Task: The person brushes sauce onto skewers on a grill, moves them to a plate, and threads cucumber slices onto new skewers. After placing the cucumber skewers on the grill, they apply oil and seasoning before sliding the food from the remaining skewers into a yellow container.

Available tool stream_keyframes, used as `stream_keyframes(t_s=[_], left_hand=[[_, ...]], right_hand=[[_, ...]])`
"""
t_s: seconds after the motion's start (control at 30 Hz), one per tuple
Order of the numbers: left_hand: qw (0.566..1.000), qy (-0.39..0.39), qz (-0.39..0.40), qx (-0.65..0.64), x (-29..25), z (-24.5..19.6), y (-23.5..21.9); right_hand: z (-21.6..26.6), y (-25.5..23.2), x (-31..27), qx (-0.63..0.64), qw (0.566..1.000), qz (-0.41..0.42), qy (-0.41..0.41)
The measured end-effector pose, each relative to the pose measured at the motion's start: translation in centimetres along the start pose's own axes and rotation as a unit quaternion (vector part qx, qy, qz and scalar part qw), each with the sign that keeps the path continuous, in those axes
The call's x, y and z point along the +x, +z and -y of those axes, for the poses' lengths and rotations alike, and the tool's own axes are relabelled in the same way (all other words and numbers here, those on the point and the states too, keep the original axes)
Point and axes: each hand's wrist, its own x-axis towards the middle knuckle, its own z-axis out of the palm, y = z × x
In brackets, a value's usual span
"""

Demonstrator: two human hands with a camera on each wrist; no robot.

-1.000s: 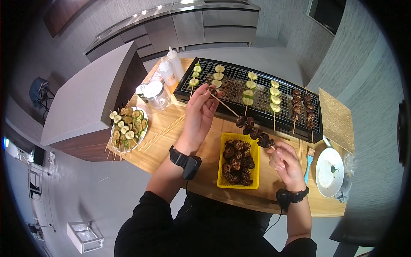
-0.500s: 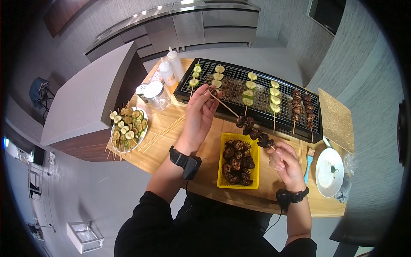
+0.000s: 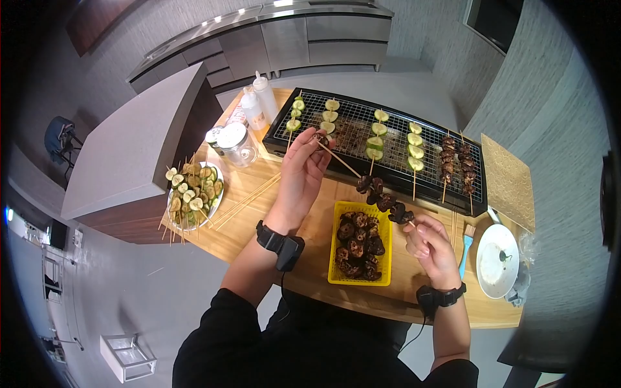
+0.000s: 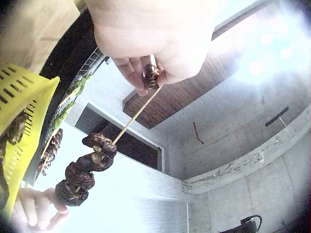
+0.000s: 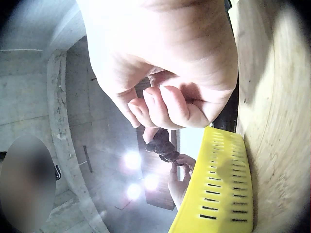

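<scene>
My left hand (image 3: pixel 303 171) pinches a dark brown mushroom piece (image 4: pixel 151 77) between thumb and fingers, right at the tip of a wooden skewer (image 4: pixel 138 114). Several browned mushroom pieces (image 3: pixel 386 202) are threaded close together toward the other end, leaving bare stick between them and my left fingers. That far end is gripped by my right hand (image 3: pixel 435 249), its fingers curled in the right wrist view. The skewer slants across, higher at the left, above a yellow slotted basket (image 3: pixel 331 262) filled with loose mushrooms (image 3: pixel 356 247).
A black grill (image 3: pixel 381 169) bears cucumber-like green slices and dark pieces on skewers. To the left stand a plate of skewers (image 3: pixel 194 194), a glass jar (image 3: pixel 240 152) and squeeze bottles (image 3: pixel 253 110). A blue brush (image 3: pixel 466 249) and white pan (image 3: pixel 491 275) lie right.
</scene>
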Motion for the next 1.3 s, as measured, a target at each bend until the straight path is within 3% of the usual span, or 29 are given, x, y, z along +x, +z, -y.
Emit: stream_keyframes(t_s=[1.3], left_hand=[[1.0, -0.005, 0.004, 0.021, -0.06, 0.22, -0.23]], right_hand=[[-0.08, -0.07, -0.07, 0.007, 1.0, -0.002, -0.001]])
